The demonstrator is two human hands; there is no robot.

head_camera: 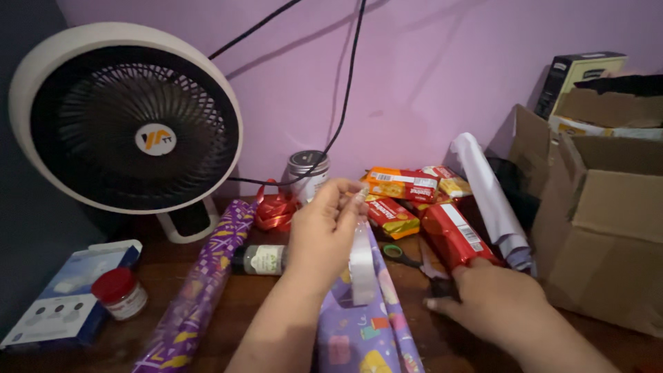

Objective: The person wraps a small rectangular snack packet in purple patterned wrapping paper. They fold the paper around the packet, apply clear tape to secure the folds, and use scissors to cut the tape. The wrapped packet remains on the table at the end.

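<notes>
My left hand [323, 231] is raised over the middle of the table. Its fingertips pinch the top of a white tape roll [362, 266], which hangs below them. Under it lies a purple patterned sheet of wrapping paper [359, 338]. My right hand [487, 300] rests low on the table at the right, fingers spread and pointing left. Its fingertips touch the dark blades of green-handled scissors [404, 255]. A red snack packet [452, 235] lies just above its thumb.
A round fan [128, 117] stands at the back left. Nearby are a purple wrapping roll [200, 290], red ribbon [276, 211], a metal-lidded jar [309, 173], a small bottle [266, 259], a red-lidded jar [121, 293] and a blue-white box [62, 300]. Right: snack packs [400, 183], white paper roll [490, 200], cardboard box [601, 235].
</notes>
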